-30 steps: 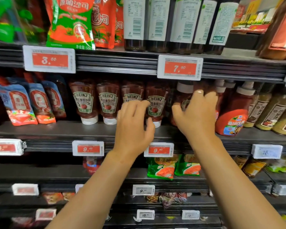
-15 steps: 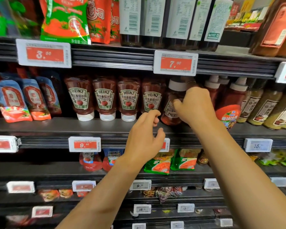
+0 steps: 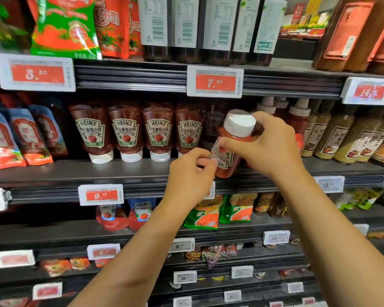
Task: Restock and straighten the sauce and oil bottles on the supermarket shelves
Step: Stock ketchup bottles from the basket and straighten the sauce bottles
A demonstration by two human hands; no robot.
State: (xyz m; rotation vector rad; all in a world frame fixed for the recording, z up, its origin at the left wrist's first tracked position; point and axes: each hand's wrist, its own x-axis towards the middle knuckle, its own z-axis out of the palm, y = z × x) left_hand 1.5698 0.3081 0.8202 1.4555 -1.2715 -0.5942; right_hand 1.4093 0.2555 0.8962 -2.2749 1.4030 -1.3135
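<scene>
Red Heinz ketchup bottle [image 3: 227,149] now lifted off the shelf [image 3: 75,171], cap-up and tilted, right of the four-bottle Heinz row [image 3: 140,131]; right hand [image 3: 266,147] wrapped round it, left hand [image 3: 192,176] pinching its label edge; likely being flipped cap-down to match.

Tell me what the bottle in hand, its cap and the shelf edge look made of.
Bottle: probably clear glossy plastic, since red sauce shows through. Cap: opaque white plastic, smooth with a soft sheen. Shelf edge: dark ribbed strip, plastic or painted metal; the look leaves it open.
</scene>
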